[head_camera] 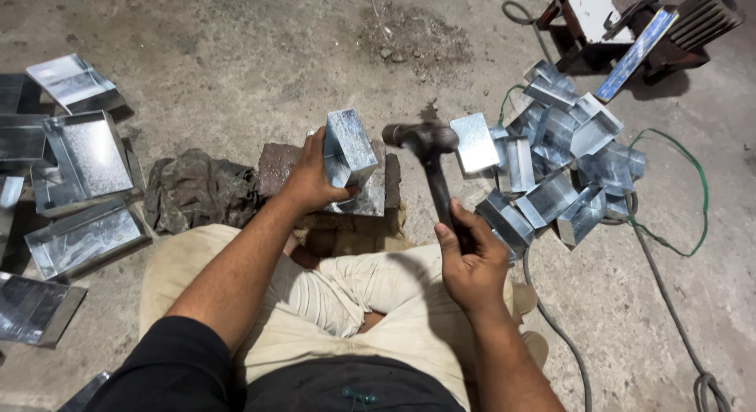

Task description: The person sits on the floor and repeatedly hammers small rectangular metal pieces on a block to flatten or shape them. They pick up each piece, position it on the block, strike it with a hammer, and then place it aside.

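Observation:
My left hand (311,176) grips a small folded sheet-metal box (349,146) and holds it upright on a flat metal sheet (372,195) that lies on a reddish brick block (279,161). My right hand (470,258) is closed round the handle of a dark hammer (421,138). The hammer head is raised just right of the box, close to its upper edge. I sit on the floor with my legs folded under the block.
A heap of several finished shiny metal boxes (559,164) lies to the right. Open metal trays (79,156) and flat sheets are stacked at left. A dark rag (197,190) sits beside the brick. Green and grey cables (677,223) run across the floor; a machine (630,26) stands top right.

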